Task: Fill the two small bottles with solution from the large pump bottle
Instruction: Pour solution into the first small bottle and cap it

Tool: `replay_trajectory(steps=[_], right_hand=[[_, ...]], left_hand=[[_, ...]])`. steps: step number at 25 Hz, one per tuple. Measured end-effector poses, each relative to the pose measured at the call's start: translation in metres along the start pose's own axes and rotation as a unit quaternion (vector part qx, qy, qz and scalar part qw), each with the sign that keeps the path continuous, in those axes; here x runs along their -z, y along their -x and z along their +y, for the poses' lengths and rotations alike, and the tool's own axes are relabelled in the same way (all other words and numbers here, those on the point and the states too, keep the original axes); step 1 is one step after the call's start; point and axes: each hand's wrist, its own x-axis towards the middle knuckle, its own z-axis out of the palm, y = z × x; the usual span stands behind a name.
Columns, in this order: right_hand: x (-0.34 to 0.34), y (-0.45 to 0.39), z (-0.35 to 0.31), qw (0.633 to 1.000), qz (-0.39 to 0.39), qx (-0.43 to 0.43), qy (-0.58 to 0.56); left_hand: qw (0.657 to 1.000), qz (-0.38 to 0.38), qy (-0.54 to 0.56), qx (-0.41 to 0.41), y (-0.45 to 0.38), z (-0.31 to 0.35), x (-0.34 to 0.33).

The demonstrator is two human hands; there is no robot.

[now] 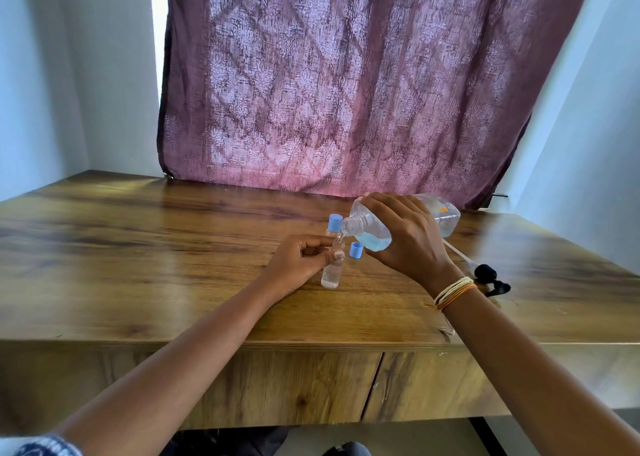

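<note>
Our right hand (pixel 408 237) wraps the big, heavy pump bottle (pixel 398 222), tipped to pour. Our left hand (pixel 298 261) pinches the light, tippy small bottle (pixel 333 265) near its neck.

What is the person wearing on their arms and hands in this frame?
Both forearms are bare, and no rings or gloves show. The right wrist carries a stack of thin cream and orange thread bangles. At the bottom left corner, a blue-and-white patterned sleeve edge covers the left upper arm.
</note>
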Motion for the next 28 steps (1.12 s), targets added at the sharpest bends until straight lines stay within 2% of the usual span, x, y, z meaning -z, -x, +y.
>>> replay_trajectory(steps=[19,26,28], right_hand=[[-0.006,0.002,-0.007,0.997,-0.002,-0.057,-0.052],[0.009,-0.008,-0.016,0.977,0.037,-0.141,-0.153],[0.013,-0.011,-0.013,0.963,0.052,-0.191,-0.185]], left_hand=[[1.0,-0.001,-0.003,0.009,-0.001,-0.001,0.001],[0.999,-0.007,0.027,0.018,0.0,-0.001,0.001],[0.999,-0.006,0.032,0.021,0.0,-0.001,0.0]])
